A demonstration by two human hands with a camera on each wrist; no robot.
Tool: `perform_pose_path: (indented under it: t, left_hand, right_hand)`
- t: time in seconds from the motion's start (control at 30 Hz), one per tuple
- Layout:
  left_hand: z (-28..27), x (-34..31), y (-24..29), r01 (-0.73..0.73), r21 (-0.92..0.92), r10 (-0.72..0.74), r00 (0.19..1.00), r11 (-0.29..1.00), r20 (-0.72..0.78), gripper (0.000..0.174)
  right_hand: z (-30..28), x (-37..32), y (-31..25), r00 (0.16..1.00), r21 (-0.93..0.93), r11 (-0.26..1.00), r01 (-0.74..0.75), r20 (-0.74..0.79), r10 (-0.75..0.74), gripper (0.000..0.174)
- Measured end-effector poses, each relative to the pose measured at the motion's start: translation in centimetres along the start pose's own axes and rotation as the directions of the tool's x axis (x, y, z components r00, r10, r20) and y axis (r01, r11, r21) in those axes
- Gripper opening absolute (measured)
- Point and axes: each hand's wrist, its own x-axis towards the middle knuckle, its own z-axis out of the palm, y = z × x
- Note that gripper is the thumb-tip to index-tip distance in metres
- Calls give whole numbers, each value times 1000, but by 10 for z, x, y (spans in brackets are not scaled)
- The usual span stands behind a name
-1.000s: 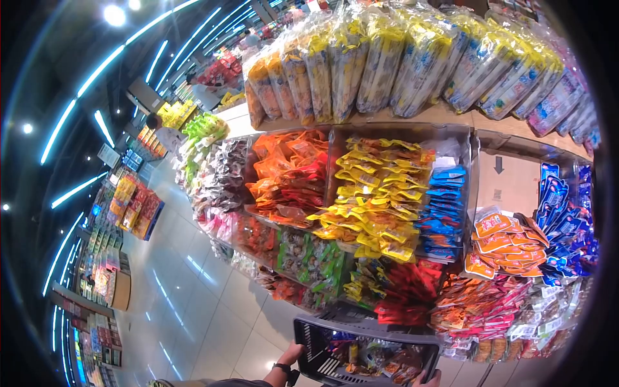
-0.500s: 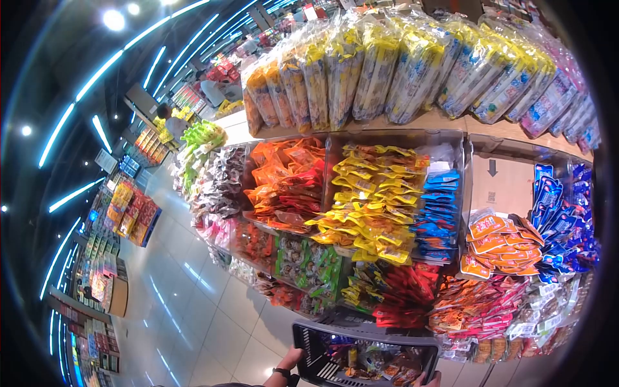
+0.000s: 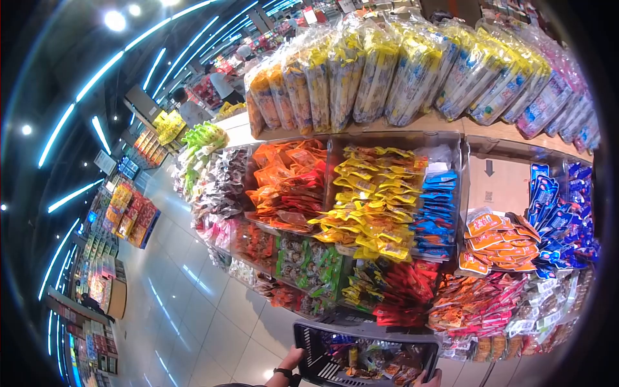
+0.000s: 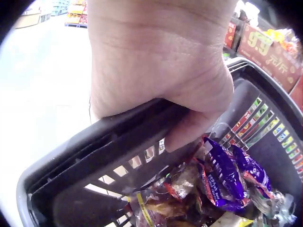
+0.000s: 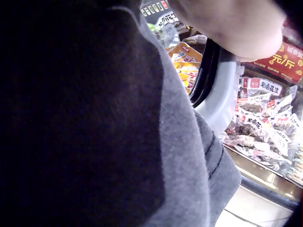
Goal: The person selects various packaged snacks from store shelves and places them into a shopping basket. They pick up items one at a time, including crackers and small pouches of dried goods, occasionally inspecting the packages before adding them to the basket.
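Note:
A dark grey plastic shopping basket (image 3: pixel 380 333) is held low in front of the body, with wrapped snacks (image 3: pixel 380 359) lying in it. My left hand (image 3: pixel 294 358) grips its left rim; in the left wrist view the left thumb (image 4: pixel 187 130) hooks over the rim to the inside. Purple snack packets (image 4: pixel 227 177) lie below that thumb. At the other end my right hand (image 3: pixel 431 379) holds the rim, partly cut off by the frame's bottom edge. In the right wrist view a grey sleeve (image 5: pixel 184 156) hides much of the basket.
Just ahead stands a snack display with yellow packets (image 3: pixel 377 200), orange packets (image 3: pixel 287 177) and blue packets (image 3: pixel 438 209) in clear bins. Tall bagged snacks (image 3: pixel 377 74) line the shelf above. Tiled floor (image 3: pixel 193 297) runs along the left, with further shelves beyond.
The display has shifted slightly left in the head view. People in the far background have moved. Both hands stay on the basket, which keeps nearly the same place.

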Motion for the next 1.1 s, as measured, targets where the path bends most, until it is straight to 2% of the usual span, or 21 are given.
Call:
perform_pose_path:
  t: [0.1,0.17,0.2,0.27,0.33,0.4,0.43,0.5,0.53,0.57,0.6,0.7,0.73,0.8,0.87,0.93,0.97,1.03,1.1]
  left_hand:
    - [1,-2,-1,-4,23,5,1000,1000,-16,26]
    - [5,0,-2,-74,6,75,996,997,-58,25]
    - [6,0,1,-54,-8,53,997,999,-64,25]
    - [10,-7,10,-122,-31,119,991,992,-67,25]
    - [10,-9,17,-128,-33,126,990,991,-68,25]
    - [13,-13,16,-137,-33,135,989,990,-64,24]
    - [13,-11,15,-113,-14,112,992,994,-64,22]
    - [9,-6,11,-99,27,101,991,995,-88,23]
    - [9,-10,15,-130,-44,127,990,991,-62,23]
    - [11,-11,11,-148,-47,144,987,988,-77,22]
    - [10,-9,11,-172,-47,168,982,984,-89,22]
    - [14,-10,15,-171,-23,167,978,985,-123,22]
    - [16,-8,15,-176,-28,172,979,984,-113,22]
    - [12,1,2,-164,-89,158,985,982,-69,22]
    - [11,4,0,-180,-115,173,983,977,-60,22]
    - [11,4,-3,-195,-140,189,980,971,-56,22]
    - [13,2,-4,-165,-122,158,985,979,-68,22]
    - [12,4,-1,-155,-110,146,985,982,-89,24]
    - [11,4,-1,-134,-111,125,989,985,-85,25]
  right_hand:
    - [4,0,7,997,-24,997,71,-41,-72,31]
    - [4,-1,7,997,-19,998,60,-39,-61,32]
    - [3,-1,2,997,-15,997,70,-33,-71,32]
    - [-1,-2,-10,999,-34,999,15,-39,-16,32]
    - [-2,-3,-5,999,-50,998,26,-33,-27,33]
    - [-2,-2,3,999,-37,999,32,35,-31,34]
    - [5,-2,15,998,-105,993,56,-10,-57,37]
    - [28,1,46,990,-88,988,124,-57,-129,36]
    - [29,-1,57,975,-90,979,185,-105,-194,39]
    - [24,-2,53,990,-52,990,129,-45,-132,44]
    - [26,-4,56,990,-52,990,130,-51,-133,44]
    - [34,3,70,940,-203,938,282,-138,-312,48]
    - [32,3,72,938,-210,937,281,-148,-314,48]
    - [14,-7,29,975,-184,964,189,-79,-207,48]
    - [16,-5,37,964,-181,958,221,-111,-243,48]
    - [16,-4,40,972,-127,967,223,-46,-230,47]
    - [14,-5,39,972,-124,967,224,-51,-231,47]
    - [15,-2,33,990,-57,988,141,-14,-142,47]
    - [19,-1,43,984,-72,983,170,-39,-173,48]
